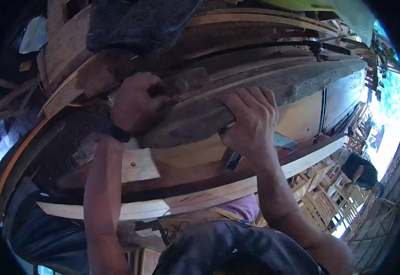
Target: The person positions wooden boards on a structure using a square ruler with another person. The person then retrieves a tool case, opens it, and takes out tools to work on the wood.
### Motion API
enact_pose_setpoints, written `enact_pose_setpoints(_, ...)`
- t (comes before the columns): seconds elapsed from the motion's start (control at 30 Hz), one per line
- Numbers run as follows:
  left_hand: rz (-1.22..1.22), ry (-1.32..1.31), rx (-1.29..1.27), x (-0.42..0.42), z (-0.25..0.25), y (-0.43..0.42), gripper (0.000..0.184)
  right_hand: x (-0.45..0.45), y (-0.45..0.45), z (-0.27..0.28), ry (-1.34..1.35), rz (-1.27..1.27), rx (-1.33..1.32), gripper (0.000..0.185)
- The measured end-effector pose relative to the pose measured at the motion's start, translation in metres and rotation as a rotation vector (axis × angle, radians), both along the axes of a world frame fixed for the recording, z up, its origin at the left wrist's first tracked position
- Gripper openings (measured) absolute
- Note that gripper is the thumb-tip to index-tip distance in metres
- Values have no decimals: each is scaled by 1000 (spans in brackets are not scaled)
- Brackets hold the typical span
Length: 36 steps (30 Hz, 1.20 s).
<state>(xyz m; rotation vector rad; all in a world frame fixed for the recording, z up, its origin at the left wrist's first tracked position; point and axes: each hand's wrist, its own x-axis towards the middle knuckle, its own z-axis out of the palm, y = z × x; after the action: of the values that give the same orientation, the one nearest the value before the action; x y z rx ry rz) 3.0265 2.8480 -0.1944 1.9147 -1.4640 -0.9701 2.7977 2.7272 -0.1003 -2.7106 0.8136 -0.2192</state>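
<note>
A long, thick, dark board (296, 85) with rough edges runs across the middle of the head view. My right hand (252, 117) grips its near edge, fingers curled over the top and thumb underneath. At the board's left end is my left hand (138, 103), with a dark band at the wrist. Its fingers are bent toward the wood, and what they hold, if anything, is hidden in shadow. Below the board lies a pale wooden panel (191, 158). Nearer my body, a long light strip of wood (209, 192) extends from left to right.
Dark cloth (136, 23) hangs at the top. An orange curved line (14, 158) runs down the left side. Wooden frames (321, 201) are stacked at the lower right, beside another person (360, 172) in dark clothing. More timber lies behind the board.
</note>
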Motion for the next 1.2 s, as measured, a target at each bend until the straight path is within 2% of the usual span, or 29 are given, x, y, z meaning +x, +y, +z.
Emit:
enact_pose_setpoints(0.1, -32, 38, 76, -7, 5, -12, 26, -1, 1, 1, 30, -15, -5, 36)
enact_pose_setpoints(0.2, -137, -75, 27, -12, 7, -24, 27, -5, 2, -3, 48, -15, -20, 37)
enact_pose_setpoints(0.3, -202, -88, 93, -17, -7, -36, 33, -4, 3, 0, 65, -21, 10, 38)
enact_pose_setpoints(0.4, -187, -237, 168, -21, 0, -41, 42, -4, 1, -1, 44, -19, 18, 44)
enact_pose_setpoints(0.5, -190, -204, 99, -18, -8, -41, 37, -4, 1, -2, 43, -15, 10, 45)
enact_pose_setpoints(0.6, -237, -237, 174, -22, -4, -42, 39, -5, 3, 0, 71, -24, 9, 46)
enact_pose_setpoints(0.7, -125, -111, -40, -33, -15, -42, 45, -5, 2, -3, 51, -18, 19, 45)
enact_pose_setpoints(0.8, -128, -33, -354, -55, -47, -80, 48, -7, 2, -2, 45, -23, 36, 43)
enact_pose_setpoints(0.9, -307, 108, -221, -74, -49, -128, 43, -7, 2, -1, 54, -17, 58, 41)
enact_pose_setpoints(1.0, -368, 133, -236, -99, -56, -158, 39, -9, 1, -1, 55, -15, 79, 40)
enact_pose_setpoints(1.1, -400, 122, -201, -110, -68, -176, 42, -8, 4, -2, 48, -25, 69, 40)
enact_pose_setpoints(1.2, -424, 270, -165, -107, -75, -172, 35, -10, 5, -4, 45, -26, 61, 39)
